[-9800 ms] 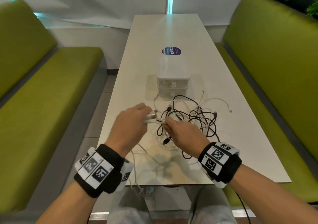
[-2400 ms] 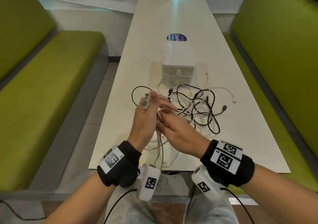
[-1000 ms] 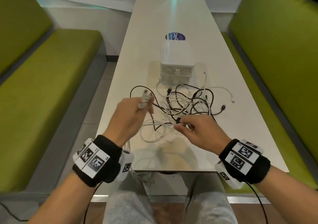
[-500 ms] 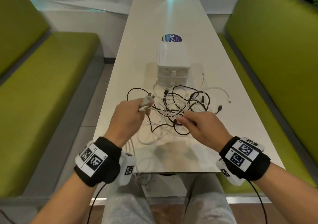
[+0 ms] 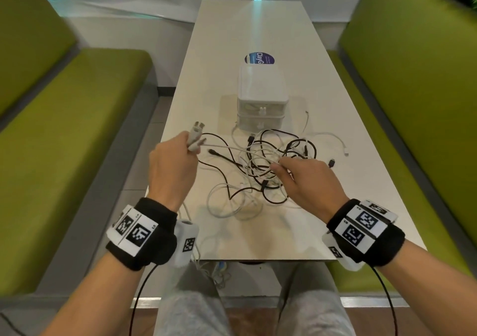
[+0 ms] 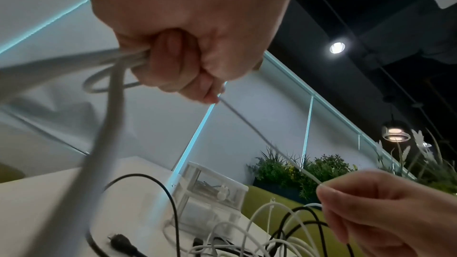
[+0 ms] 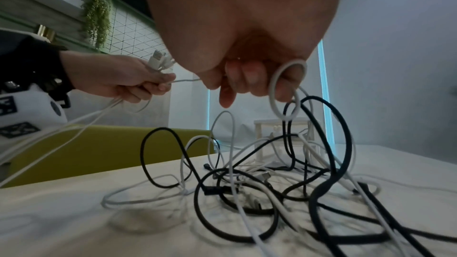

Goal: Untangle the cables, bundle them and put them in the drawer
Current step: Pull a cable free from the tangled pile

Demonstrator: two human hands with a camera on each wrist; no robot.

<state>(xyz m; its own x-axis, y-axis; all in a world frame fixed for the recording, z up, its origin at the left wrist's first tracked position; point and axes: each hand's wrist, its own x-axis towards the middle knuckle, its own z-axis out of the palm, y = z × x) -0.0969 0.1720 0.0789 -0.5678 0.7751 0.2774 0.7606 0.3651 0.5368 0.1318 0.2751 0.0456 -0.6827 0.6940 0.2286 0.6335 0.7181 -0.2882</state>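
A tangle of black and white cables [image 5: 273,165] lies on the white table [image 5: 335,214] in front of a small white drawer unit [image 5: 260,98]. My left hand [image 5: 173,165] is raised at the table's left edge and grips a bunch of white cables [image 6: 128,60] with their USB plugs [image 5: 196,131] sticking up. One white strand [image 6: 259,140] runs from it to my right hand [image 5: 307,180], which pinches that strand over the tangle; a white loop [image 7: 287,89] hangs round its fingers. Both drawers look closed.
Green benches [image 5: 64,134] flank the table on both sides [image 5: 418,98]. A round blue sticker [image 5: 259,58] lies behind the drawer unit. White cable ends hang off the near table edge [image 5: 206,268] toward my lap. Loose white plugs [image 5: 346,152] trail right of the tangle.
My left hand has lifted up and to the left with the white cables, drawing the strand taut. My right hand has stayed over the tangle, holding the strand.
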